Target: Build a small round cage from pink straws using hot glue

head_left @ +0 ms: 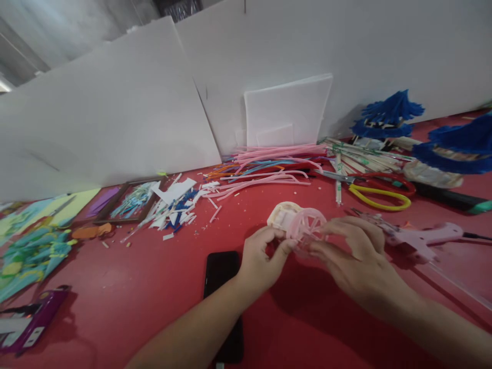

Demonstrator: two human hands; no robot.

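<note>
left hand: bare, no glove, no ring or watch seen | left forearm: bare, no sleeve in view up to the near edge | right hand: bare, no glove, no ring seen | right forearm: bare, no sleeve in view up to the right edge

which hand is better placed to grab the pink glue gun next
Right, most likely. The right hand lies just beside the pink glue gun on the red table, while the left hand sits on the far side of the pink straw wheel that both hands pinch.
</note>
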